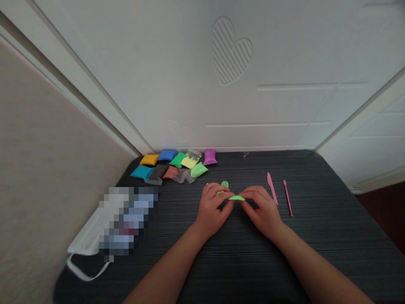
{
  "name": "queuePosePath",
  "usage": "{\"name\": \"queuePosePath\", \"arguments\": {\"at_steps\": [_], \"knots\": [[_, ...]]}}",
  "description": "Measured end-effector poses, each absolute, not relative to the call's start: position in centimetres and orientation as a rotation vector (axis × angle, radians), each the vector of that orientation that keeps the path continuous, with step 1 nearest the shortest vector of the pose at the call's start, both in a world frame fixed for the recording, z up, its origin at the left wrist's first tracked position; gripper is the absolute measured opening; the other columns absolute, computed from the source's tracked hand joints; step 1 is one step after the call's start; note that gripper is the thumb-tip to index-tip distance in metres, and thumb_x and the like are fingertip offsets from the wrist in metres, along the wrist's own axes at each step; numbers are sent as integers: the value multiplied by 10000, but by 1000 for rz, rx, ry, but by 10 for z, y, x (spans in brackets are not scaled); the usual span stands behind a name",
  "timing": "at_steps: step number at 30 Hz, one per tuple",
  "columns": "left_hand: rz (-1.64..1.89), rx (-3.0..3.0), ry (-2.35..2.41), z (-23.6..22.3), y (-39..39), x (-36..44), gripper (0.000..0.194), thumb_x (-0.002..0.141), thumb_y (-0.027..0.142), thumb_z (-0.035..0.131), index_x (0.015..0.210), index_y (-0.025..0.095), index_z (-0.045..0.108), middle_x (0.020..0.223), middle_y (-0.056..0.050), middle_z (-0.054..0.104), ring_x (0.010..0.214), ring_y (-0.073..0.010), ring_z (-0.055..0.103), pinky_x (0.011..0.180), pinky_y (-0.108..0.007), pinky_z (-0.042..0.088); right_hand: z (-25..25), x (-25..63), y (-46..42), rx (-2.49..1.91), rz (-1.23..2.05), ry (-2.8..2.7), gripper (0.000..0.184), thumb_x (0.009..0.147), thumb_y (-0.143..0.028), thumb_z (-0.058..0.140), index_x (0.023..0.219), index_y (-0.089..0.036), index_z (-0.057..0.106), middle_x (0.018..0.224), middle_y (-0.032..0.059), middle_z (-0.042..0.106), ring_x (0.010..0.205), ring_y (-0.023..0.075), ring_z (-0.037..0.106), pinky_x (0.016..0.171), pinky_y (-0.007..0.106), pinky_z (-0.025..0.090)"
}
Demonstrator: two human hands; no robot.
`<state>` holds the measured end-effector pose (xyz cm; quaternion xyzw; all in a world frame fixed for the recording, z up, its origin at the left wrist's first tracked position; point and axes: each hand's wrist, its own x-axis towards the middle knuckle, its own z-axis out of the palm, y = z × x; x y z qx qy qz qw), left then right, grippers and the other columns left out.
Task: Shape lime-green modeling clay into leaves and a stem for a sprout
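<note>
I am holding a light green strip [237, 197] between my left hand [212, 207] and my right hand [262, 211]. Both grips are narrow: the thumb and forefinger of each hand are pinching one end of the strip, and the remaining fingers are curling inward.

Handling: the strip is looking like soft modelling clay, so I am judging it to be very light, pliable and easily dented. It is probably clinging slightly to the skin rather than slipping. Being thin, it is likely risking a stretch or tear under a strong pull. The ends are offering the proper hold; light, even fingertip pressure is suiting it, with the middle staying free of squeezing.

Position: the strip is lying crosswise in the gap between my two hands, its middle bowing slightly upward. Whether it is touching the dark table [234, 261], I cannot tell. A round green piece [225, 184] is resting just beyond my left fingers, and another green piece [220, 193] is showing partly behind them.

Surroundings: a pink knife [272, 188] and a pink stick [287, 198] are lying beyond and beside my right hand. Coloured packets [167, 155] are sitting farther off, toward the left.
</note>
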<state>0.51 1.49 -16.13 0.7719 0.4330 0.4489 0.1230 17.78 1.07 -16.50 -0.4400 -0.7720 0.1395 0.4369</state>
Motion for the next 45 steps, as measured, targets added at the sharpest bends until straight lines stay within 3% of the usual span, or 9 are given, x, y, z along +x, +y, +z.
{"name": "queuePosePath", "arguments": {"at_steps": [8, 13, 39, 45], "knots": [[1356, 2227, 1249, -161, 16, 5, 114, 723, 167, 603, 822, 214, 633, 838, -29, 607, 868, -168, 511, 812, -367, 430, -165, 179, 10, -1121, 380, -1920, 206, 755, -161, 566, 955, -211, 571, 888, 57, 602, 873, 196, 551, 772, 382, 468], [1342, 2189, 1273, -161, 16, 5, 94, 732, 195, 597, 815, 213, 637, 840, -35, 610, 870, -173, 518, 815, -380, 431, -161, 177, 12, -1121, 461, -1914, 124, 772, -168, 547, 883, -207, 587, 855, 54, 597, 851, 192, 558, 765, 377, 470], [1347, 2127, 1280, -158, 17, 5, 76, 733, 187, 597, 805, 188, 623, 844, -38, 604, 874, -169, 510, 822, -360, 423, -157, 174, 12, -1172, 608, -1855, 48, 795, -191, 528, 832, -195, 559, 824, 38, 575, 806, 170, 538, 736, 321, 437], [1312, 2095, 1459, -156, 20, -3, 119, 794, 181, 503, 857, 187, 604, 872, -39, 603, 888, -166, 512, 845, -351, 398, -158, 176, 13, -1301, 620, -1790, 62, 814, -243, 508, 809, -189, 539, 812, 33, 565, 791, 169, 528, 731, 308, 416]]}}
